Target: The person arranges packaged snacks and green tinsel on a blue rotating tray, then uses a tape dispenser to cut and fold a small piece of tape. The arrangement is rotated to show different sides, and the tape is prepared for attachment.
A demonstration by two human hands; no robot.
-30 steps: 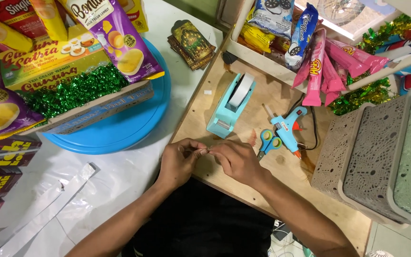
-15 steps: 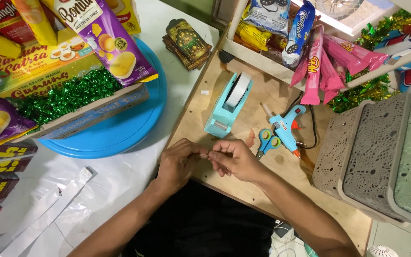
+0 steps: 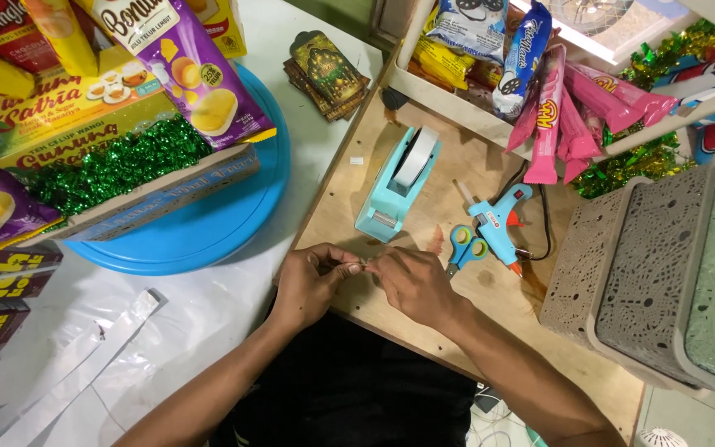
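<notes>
My left hand (image 3: 312, 281) and my right hand (image 3: 411, 281) meet fingertip to fingertip over the front edge of a wooden board (image 3: 448, 178). Between the pinched fingers is a small clear strip of tape (image 3: 363, 264), hard to make out. A light blue tape dispenser (image 3: 395, 184) stands just beyond my hands. To the right of it lie small blue scissors (image 3: 463, 245) and a blue glue gun (image 3: 498, 225) with a black cord.
A round blue tray (image 3: 208, 228) at left carries a box of snack packs and green tinsel (image 3: 113, 165). Behind the board a wooden crate (image 3: 448, 99) holds more snack packs. Grey perforated baskets (image 3: 655, 273) stand at right. Clear plastic strips (image 3: 84, 356) lie lower left.
Both hands have stayed together at the board's front edge, fingers working the small strip. The view has shifted slightly; nothing else moved.
</notes>
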